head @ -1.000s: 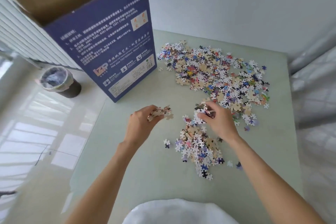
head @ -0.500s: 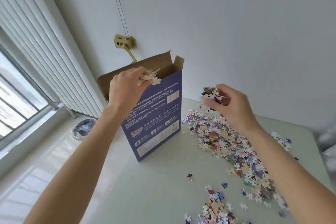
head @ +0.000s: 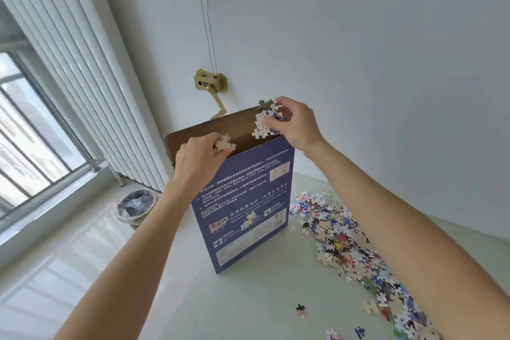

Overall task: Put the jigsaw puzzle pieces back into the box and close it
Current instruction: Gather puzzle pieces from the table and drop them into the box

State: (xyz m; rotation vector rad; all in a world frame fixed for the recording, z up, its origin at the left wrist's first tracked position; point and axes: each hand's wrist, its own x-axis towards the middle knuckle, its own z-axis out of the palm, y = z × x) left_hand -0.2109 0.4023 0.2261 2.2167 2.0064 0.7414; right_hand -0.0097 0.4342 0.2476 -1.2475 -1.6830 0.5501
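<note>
Puzzle pieces (head: 263,124) sit pinched in the right hand (head: 294,124) and left hand (head: 197,159) above the box (head: 242,201) mouth at twelve o'clock; release them well inside the rim.

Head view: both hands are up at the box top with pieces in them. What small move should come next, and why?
Probably let go. The left hand and right hand each grip a clump of puzzle pieces over the open mouth of the upright blue box, so loosening both grips should drop them inside. Many pieces remain on the table.

Both arms raised and outstretched — left grip (head: 202,153) and right grip (head: 292,123) pinched closed, fingers curled.
</note>
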